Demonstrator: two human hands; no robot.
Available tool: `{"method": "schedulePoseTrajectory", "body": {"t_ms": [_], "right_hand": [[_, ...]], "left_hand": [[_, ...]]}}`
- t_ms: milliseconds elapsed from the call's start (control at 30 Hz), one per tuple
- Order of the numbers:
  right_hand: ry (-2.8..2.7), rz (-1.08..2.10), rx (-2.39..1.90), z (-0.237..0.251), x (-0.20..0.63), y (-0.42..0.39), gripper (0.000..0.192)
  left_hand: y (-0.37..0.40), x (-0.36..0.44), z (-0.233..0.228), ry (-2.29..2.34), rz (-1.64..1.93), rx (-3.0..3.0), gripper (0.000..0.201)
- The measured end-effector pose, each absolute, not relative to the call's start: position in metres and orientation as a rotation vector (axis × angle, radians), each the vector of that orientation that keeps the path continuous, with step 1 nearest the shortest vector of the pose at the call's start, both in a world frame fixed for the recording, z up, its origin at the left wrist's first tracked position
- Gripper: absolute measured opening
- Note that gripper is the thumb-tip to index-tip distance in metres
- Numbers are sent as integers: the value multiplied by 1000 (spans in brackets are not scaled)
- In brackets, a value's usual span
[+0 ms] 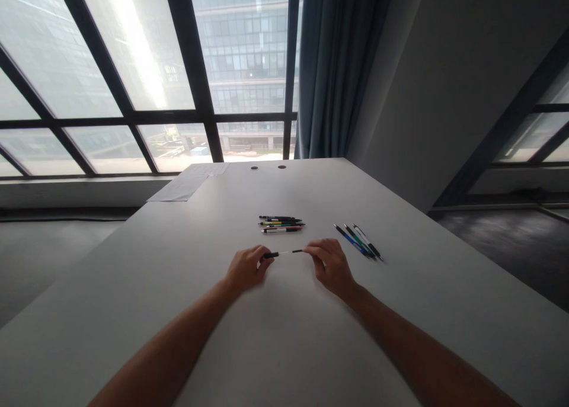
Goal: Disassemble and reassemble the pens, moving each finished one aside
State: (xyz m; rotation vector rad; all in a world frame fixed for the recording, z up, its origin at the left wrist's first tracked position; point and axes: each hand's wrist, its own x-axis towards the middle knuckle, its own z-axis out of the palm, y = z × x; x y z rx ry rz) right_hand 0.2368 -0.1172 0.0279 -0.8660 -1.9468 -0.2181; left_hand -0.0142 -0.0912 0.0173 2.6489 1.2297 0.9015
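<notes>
Pinched in the fingers of my left hand (247, 267) is a black pen part (271, 255), and a thin pale rod, likely a refill, sticks out of it to the right. My right hand (331, 263) grips a short dark pen piece (297, 251) between thumb and fingertips. The two parts point at each other with a small gap between them, just over the table. Beyond my hands lies a group of several pens (281, 224), side by side and roughly level. To the right of my right hand, a few blue, green and white pens (358, 242) rest slanted.
A white table (275, 336) stretches away from me. Papers (178, 188) lie at its far left edge. Two round cable holes (254, 168) sit near the far end. Behind stand large windows and a blue curtain (331, 69).
</notes>
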Motion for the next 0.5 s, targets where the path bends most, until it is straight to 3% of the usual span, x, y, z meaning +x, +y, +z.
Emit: {"method": "schedulePoseTrajectory", "body": {"t_ms": [500], "right_hand": [[-2066,-100,-875,27,215,-126,17]], "left_hand": [[-106,2,27,1048,912,2747,20]]}}
